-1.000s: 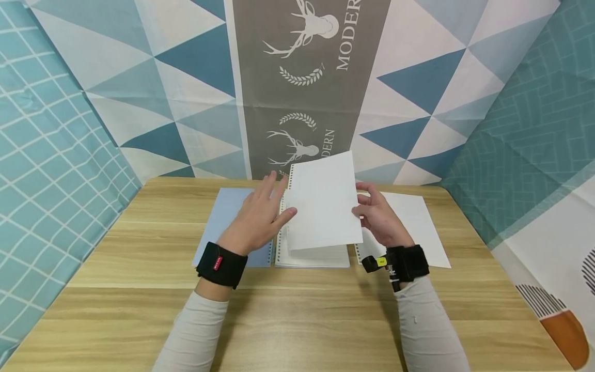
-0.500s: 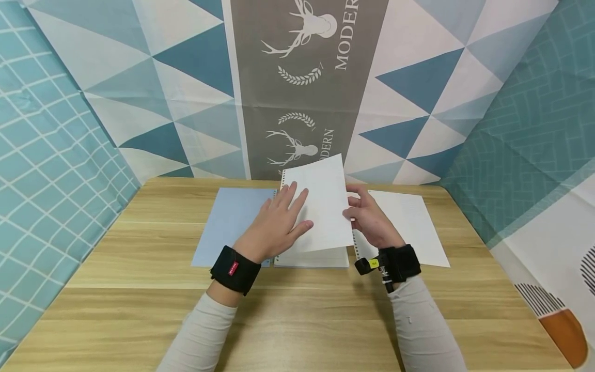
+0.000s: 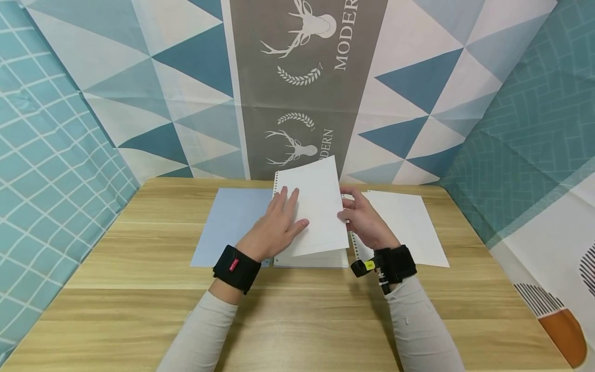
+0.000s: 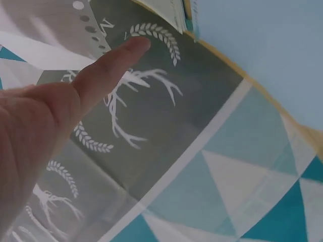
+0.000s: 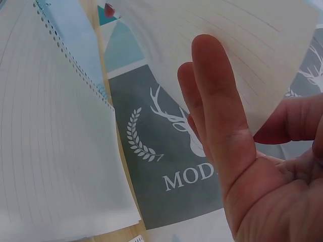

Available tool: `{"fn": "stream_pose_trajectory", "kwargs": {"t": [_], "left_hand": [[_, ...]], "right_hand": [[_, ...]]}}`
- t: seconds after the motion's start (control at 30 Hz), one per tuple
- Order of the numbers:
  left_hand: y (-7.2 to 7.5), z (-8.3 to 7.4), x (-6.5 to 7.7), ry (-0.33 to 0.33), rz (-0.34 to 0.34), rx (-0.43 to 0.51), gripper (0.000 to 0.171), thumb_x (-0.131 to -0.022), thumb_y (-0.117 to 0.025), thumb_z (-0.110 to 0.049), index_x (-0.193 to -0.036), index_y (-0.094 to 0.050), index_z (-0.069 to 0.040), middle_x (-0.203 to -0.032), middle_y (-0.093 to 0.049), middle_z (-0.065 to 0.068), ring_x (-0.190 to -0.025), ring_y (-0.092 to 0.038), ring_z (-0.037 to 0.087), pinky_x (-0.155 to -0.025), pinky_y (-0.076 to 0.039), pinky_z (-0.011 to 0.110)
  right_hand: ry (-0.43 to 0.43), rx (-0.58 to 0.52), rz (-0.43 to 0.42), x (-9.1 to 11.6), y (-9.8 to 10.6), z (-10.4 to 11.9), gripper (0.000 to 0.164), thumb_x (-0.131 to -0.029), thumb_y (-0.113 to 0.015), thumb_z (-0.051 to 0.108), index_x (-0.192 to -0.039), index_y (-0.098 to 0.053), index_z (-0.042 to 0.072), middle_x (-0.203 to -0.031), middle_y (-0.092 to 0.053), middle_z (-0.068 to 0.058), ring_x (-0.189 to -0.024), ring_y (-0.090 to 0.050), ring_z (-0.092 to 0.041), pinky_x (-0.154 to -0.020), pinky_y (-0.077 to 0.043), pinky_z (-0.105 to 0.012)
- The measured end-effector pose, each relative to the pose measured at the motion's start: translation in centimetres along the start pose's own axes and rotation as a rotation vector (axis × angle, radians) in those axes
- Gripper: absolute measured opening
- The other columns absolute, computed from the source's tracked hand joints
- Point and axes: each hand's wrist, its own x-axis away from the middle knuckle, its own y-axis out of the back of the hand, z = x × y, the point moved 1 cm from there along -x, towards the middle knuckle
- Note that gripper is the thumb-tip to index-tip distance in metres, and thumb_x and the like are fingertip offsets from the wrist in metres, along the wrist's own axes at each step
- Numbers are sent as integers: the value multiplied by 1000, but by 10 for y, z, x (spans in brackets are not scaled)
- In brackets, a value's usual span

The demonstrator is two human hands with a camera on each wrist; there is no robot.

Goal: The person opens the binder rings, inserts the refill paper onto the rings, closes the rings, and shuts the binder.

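Your left hand (image 3: 271, 230), left of centre, spreads straight fingers across the raised white sheet (image 3: 321, 206) at mid-frame; your right hand (image 3: 369, 222), right of centre, pinches its right edge. Beneath lie notebook pages (image 3: 318, 259); beyond, deer-print cloth (image 3: 304, 93) fills upper centre.

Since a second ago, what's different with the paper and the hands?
The raised hole-punched sheet and the right hand pinching it have moved left. The left hand has moved right, covering more of the sheet. The blue cover, the white paper on the right and the right hand's pinch stayed the same.
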Motion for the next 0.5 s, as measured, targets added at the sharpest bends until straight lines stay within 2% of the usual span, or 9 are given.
{"fn": "stream_pose_trajectory", "kwargs": {"t": [0.13,0.33,0.5], "left_hand": [[1,2,-1,21,-44,85,79,-106,-45,-48,-164,-11,-7,-170,-10,24,-159,-15,38,-126,-23,54],[4,6,-1,99,-124,187,72,-104,-50,-38,-161,-23,-3,-169,-12,26,-158,-18,37,-125,-24,54],[6,10,-2,161,-179,224,68,-102,-56,-31,-158,-31,-1,-167,-17,27,-154,-27,39,-121,-31,57]], "right_hand": [[-2,9,-1,0,-1,1,58,-99,-45,-4,-152,-28,15,-132,-58,-17,-81,-56,-17,-67,-47,-26],[-3,18,2,0,-1,1,60,-98,-45,-4,-151,-28,15,-132,-58,-15,-75,-49,-16,-63,-40,-25],[-1,19,0,0,0,0,61,-97,-45,-5,-151,-29,16,-131,-59,-16,-76,-51,-17,-63,-41,-26]]}}
